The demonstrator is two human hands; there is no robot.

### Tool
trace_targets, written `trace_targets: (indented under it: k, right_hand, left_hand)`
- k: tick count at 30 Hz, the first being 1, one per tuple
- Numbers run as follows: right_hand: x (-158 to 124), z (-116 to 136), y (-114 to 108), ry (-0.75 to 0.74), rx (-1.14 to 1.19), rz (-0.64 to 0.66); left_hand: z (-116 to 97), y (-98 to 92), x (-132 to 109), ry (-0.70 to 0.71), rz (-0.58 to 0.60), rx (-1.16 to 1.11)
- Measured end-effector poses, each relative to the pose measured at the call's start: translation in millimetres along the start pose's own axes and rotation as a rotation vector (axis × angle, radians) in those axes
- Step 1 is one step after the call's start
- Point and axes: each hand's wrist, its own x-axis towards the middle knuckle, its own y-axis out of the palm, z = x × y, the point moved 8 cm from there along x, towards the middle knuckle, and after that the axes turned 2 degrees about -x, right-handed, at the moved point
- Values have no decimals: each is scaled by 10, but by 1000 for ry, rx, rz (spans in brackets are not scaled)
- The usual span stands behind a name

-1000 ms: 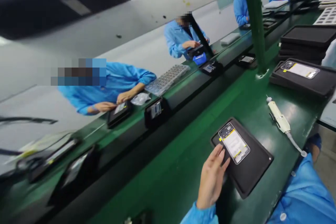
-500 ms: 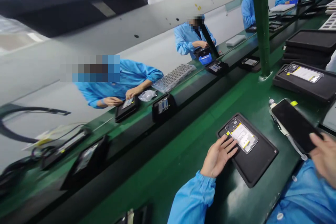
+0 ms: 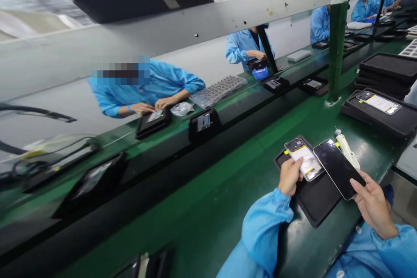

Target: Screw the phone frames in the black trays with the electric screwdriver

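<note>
Gripping the open phone frame (image 3: 304,160) by its near edge, the left hand (image 3: 289,177) lifts it off the black tray (image 3: 317,202). Right hand (image 3: 373,204) pinches the dark screen panel (image 3: 339,168) beside it, probably lining them up. Electric screwdriver (image 3: 347,150) lies behind.

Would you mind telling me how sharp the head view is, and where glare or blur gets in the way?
In the head view, the left hand on the open phone body and the right hand holding the dark screen panel are fairly sharp; the panel shows only a faint sheen; the left edge is smeared by blur; the green bench is evenly lit and looks tilted.
</note>
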Motion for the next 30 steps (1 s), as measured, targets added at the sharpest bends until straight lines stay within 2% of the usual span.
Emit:
trace_targets:
  k: [3, 5, 6, 8, 10, 12, 14, 16, 17, 18, 21, 24, 26, 28, 30]
  right_hand:
    - [43, -64, 197, 9, -84, 97]
    - [94, -118, 356, -51, -185, 153]
    - [118, -121, 430, -133, -271, 161]
    - [109, -78, 612, -408, -520, 173]
    - [-10, -68, 866, -727, -839, 216]
    - [-129, -164, 1107, -895, -1194, 301]
    - [-175, -245, 1233, -855, -1491, 442]
    - [-206, -154, 1239, -721, -1566, 618]
    - [-218, -4, 1214, -674, -1501, 659]
    - [-214, 206, 1166, -648, -1397, 635]
    - [-185, 824, 891, -607, -1097, 355]
    - [-353, 977, 757, -642, -1081, 272]
    - [-518, 1010, 682, -777, -1159, 206]
    - [-614, 1119, 488, -898, -1220, 74]
    - [-576, 1341, 188, -953, -1266, -35]
  left_hand:
    - [-243, -432, -185, 119, -90, -33]
    - [-386, -707, -341, 152, -144, -56]
    - [-433, -821, -415, 149, -170, -73]
    - [-482, -994, -546, 128, -229, -121]
    - [-497, -1105, -650, 114, -294, -166]
    - [-518, -1155, -722, 119, -338, -181]
    - [-548, -1148, -762, 129, -346, -174]
    - [-575, -1073, -784, 146, -303, -148]
    - [-576, -1006, -797, 156, -268, -126]
    - [-560, -912, -816, 163, -220, -95]
    - [-374, -408, -938, 172, 17, 96]
    - [-59, 320, -1203, 285, 279, 486]
    - [154, 779, -1388, 397, 393, 719]
    - [360, 1154, -1521, 443, 526, 823]
    - [540, 1424, -1639, 465, 733, 817]
